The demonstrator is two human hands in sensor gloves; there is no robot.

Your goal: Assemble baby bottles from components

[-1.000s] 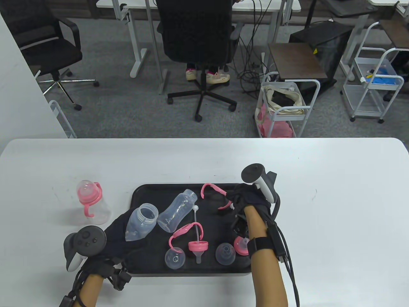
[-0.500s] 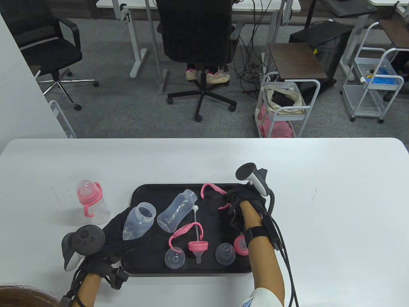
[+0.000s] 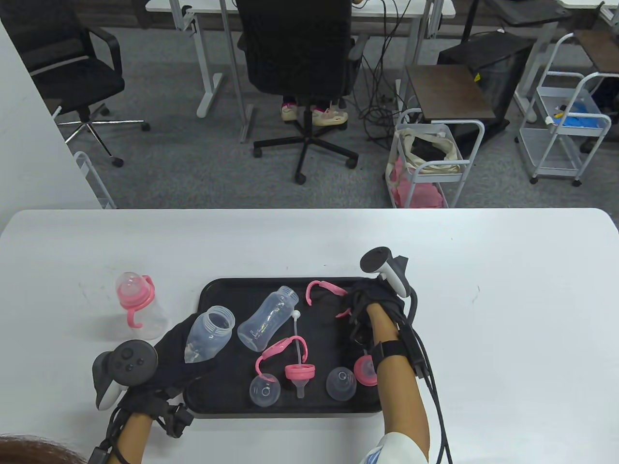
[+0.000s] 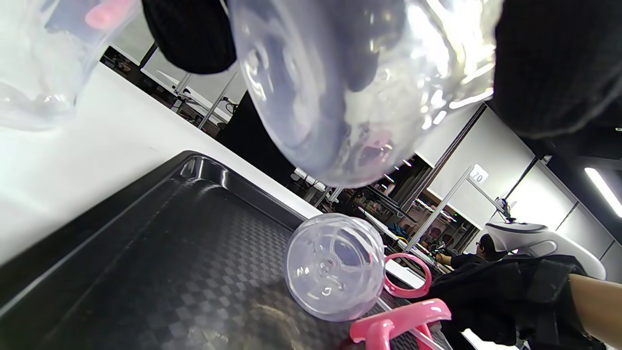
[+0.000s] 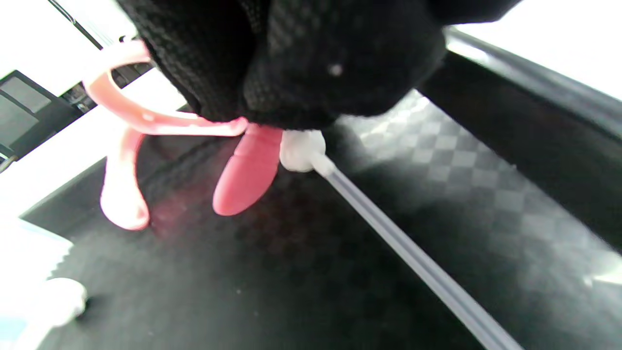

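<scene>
Table view, compared with half a second back: barely any change; right hand (image 3: 375,302) still curled round the pink handle ring (image 3: 327,292) at the far right of the black tray (image 3: 217,290), ring nudged slightly right. Left hand (image 3: 169,355) still gripping the wide clear bottle (image 3: 209,334) over the tray's left edge, long axis tilted, open neck aimed up and away. Right wrist view adds a white-tipped clear straw (image 5: 388,243) under the fingers; left wrist view only the bottle's base.

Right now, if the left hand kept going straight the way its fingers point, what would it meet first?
Likely the narrow clear bottle lying on the black tray: the left hand, gripping the wide clear bottle, points up-right toward it. Height is unclear, so it might pass above.
</scene>
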